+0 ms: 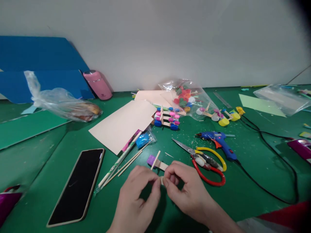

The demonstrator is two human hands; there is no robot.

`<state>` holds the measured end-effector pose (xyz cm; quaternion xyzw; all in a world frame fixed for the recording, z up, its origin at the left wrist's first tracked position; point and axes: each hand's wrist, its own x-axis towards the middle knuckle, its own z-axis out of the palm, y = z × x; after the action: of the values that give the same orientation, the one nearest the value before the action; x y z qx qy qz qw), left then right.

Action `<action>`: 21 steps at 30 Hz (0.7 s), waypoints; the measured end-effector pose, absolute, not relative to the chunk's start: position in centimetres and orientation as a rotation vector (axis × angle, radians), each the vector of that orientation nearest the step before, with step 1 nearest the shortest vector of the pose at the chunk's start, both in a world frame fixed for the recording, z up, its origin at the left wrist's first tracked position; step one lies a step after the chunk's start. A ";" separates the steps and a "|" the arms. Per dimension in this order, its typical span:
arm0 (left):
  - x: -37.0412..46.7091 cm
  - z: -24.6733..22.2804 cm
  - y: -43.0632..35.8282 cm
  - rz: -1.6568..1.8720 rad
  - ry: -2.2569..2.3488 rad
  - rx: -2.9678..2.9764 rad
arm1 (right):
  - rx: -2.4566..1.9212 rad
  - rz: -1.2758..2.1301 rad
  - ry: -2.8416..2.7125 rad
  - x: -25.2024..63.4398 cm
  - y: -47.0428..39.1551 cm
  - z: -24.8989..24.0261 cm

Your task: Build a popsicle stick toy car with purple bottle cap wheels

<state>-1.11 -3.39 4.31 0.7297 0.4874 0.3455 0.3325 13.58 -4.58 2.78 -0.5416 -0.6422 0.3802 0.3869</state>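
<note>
My left hand [142, 194] and my right hand [183, 184] meet low in the middle of the view, both closed in a pinch. A small pale piece [162, 180] is between their fingertips; its kind is mostly hidden by the fingers. Just beyond them lies a flat wooden craft stick [161, 165] with a purple block [151, 160] at its far end and a thin round stick [155, 160] across it. My right fingers overlap the craft stick's near end, and I cannot tell whether they touch it. Scissors [207, 158] with red and yellow handles lie right of my right hand.
A blue glue gun [221, 142] with a black cord lies at the right. A phone [77, 186], thin wooden sticks [131, 161] and cream paper [123, 124] are at the left. Small stick-built models [166, 118], a bag of bottle caps [186, 97] and a pink flask [98, 84] stand farther back.
</note>
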 end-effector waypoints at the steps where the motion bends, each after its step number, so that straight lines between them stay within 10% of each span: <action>1: -1.1 4.6 -3.0 0.911 1.272 1.917 | -1.370 0.983 -1.619 13.6 -4.3 3.1; 21: -0.6 3.8 4.0 0.675 1.225 1.397 | -1.536 0.846 -1.538 14.0 -1.9 0.6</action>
<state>-0.64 4.01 3.76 0.5903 0.5177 0.2850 0.5499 13.99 -1.90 0.62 -0.6053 -0.6063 0.3335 0.3934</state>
